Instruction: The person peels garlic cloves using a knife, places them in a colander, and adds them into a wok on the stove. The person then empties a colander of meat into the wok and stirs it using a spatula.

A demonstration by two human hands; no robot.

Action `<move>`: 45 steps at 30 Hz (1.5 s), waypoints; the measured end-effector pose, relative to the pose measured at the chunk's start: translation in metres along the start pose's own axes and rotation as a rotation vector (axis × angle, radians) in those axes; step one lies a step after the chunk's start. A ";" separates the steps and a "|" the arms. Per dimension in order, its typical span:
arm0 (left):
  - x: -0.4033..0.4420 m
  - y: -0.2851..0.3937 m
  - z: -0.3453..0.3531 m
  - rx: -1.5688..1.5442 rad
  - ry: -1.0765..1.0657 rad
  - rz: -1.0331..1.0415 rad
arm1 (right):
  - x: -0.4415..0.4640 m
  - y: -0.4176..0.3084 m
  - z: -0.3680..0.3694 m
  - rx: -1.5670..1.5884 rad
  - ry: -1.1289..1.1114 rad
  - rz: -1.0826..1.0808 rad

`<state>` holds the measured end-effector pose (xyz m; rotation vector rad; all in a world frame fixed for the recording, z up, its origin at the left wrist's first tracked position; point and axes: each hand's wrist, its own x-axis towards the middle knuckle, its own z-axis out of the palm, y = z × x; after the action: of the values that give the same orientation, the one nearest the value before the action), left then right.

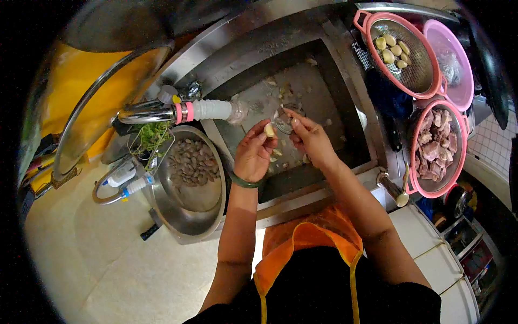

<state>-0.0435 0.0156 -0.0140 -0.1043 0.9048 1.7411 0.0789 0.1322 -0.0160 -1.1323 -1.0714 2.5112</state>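
Over the metal sink (350,116), my left hand (253,154) holds a pale garlic clove (270,130) between thumb and fingers, with a green bangle on the wrist. Just to its right my right hand (311,139) is closed in a pinch, its fingertips pointing up and left beside a small pale piece too small to name. The two hands are close but apart. Bits of peel lie scattered on the sink's bottom. A faucet with a pink-ringed clear extension (213,110) reaches in from the left.
At the upper right a pink-rimmed strainer (404,70) holds several cloves, beside a pink bowl (463,97). Below them stands a strainer of raw meat (436,146). Left of the sink, a metal basin (202,201) holds many dark shells; green herbs (152,136) lie near the faucet.
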 end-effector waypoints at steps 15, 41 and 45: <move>0.028 0.017 -0.030 0.048 0.199 0.128 | 0.015 0.014 0.027 -0.086 -0.190 -0.077; 0.017 0.019 -0.028 -0.003 0.073 0.075 | 0.006 -0.001 0.020 -0.472 -0.241 -0.252; 0.016 0.017 -0.028 -0.005 0.109 0.068 | 0.006 0.002 0.018 -0.587 -0.212 -0.215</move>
<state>-0.0738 0.0093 -0.0330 -0.1748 0.9926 1.8151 0.0625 0.1241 -0.0127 -0.8062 -1.9590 2.2395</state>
